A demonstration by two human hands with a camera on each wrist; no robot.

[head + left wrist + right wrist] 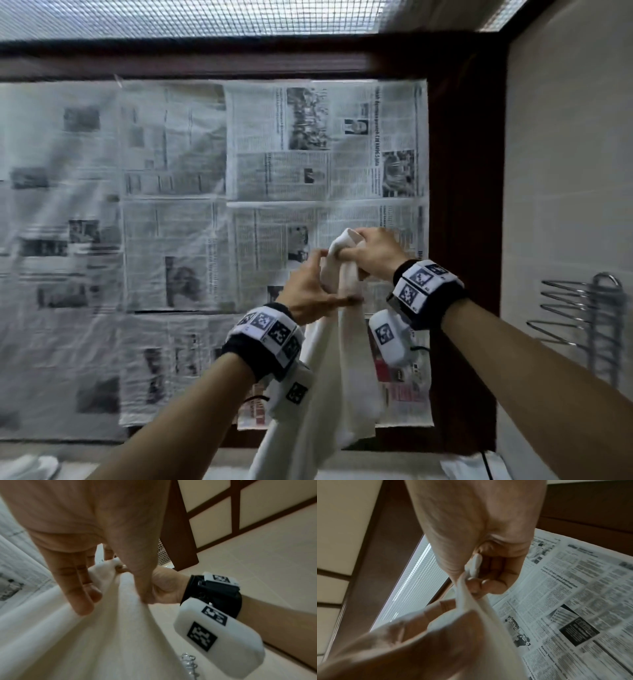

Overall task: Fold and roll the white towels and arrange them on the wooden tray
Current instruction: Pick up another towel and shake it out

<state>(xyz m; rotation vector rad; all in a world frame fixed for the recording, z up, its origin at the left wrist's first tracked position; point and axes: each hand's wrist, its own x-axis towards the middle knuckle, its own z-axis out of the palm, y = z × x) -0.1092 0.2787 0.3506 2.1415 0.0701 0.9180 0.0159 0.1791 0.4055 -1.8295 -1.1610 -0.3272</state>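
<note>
Towel (342,359): white cloth, soft, matt, hung in loose folds. Newspaper sheets (274,154): thin greyish printed paper, matt, creased, covered the window. Window frame (459,205): dark brown wood, smooth with a dull sheen. Mesh (205,17) above, far: fine wire grid. Wall (568,171) at right: pale tiles, smooth, faintly glossy. Rack (589,315) at right: bent metal wire, shiny. Wrist bands (428,291): black fabric with white matt plastic blocks.

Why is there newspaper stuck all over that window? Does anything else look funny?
Yes, black-and-white newspaper sheets cover the dark-framed window, hiding the glass. Nothing looks spilled or broken. The white cloth towel hangs in the air, gripped by the right hand; the left hand touches it.
</note>
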